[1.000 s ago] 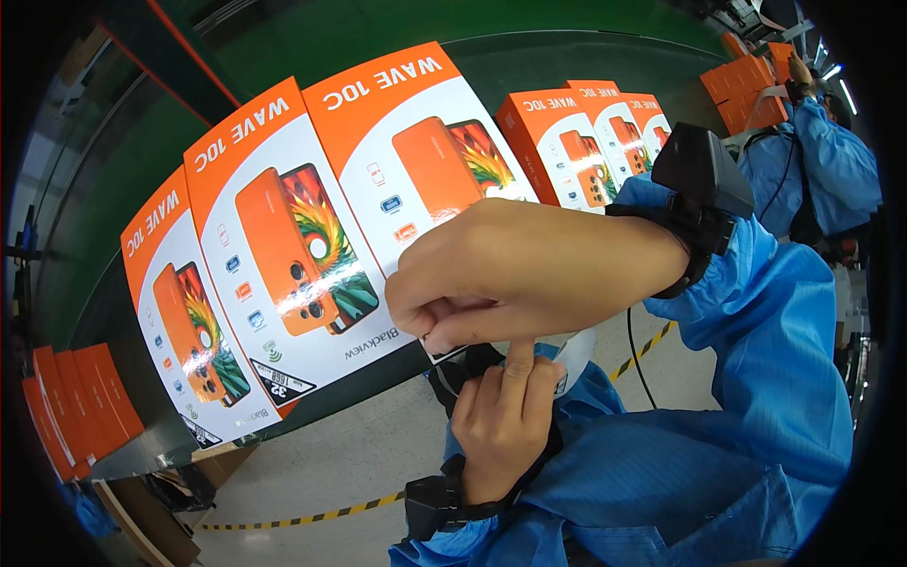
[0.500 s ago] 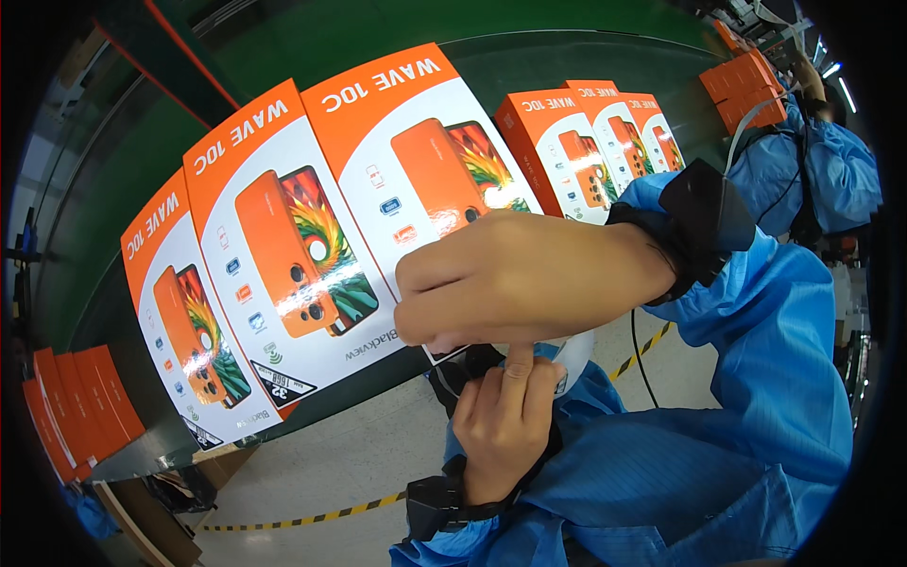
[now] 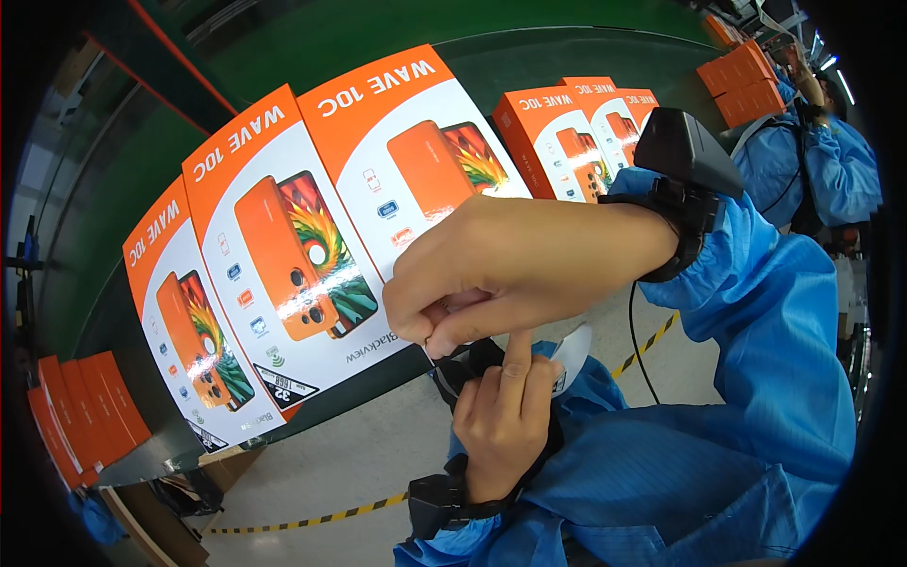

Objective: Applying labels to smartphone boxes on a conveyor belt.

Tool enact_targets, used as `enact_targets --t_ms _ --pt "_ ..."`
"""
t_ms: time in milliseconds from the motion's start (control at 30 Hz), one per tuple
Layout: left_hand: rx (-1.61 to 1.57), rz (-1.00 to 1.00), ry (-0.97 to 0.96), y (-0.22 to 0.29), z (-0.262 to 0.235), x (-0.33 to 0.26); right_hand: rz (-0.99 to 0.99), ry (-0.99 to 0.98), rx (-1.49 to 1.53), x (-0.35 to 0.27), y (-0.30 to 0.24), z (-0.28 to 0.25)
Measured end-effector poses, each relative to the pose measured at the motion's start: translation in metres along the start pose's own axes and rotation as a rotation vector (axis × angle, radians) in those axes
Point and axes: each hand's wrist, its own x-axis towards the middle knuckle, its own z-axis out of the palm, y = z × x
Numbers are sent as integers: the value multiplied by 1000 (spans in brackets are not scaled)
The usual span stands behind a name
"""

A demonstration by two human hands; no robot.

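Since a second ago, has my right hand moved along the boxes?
No. The right hand is still at the near edge of the same orange and white box; only the wrist strap sits differently.

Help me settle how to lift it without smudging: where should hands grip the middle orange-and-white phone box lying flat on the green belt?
Probably by the two long edges of the orange-and-white phone box, from above: it lies flat, and the near short edge overhangs the green belt.
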Motion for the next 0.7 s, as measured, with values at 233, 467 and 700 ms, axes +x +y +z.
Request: enact_targets --t_ms 233,467,700 --pt "-84 5 -45 -2 -2 0 76 -15 -85 1 -4 1" --pt "-15 11 -2 -3 1 -2 98 0 -131 0 -6 4" --pt "-24 9 0 -3 5 -3 -46 71 -259 -4 3 9"
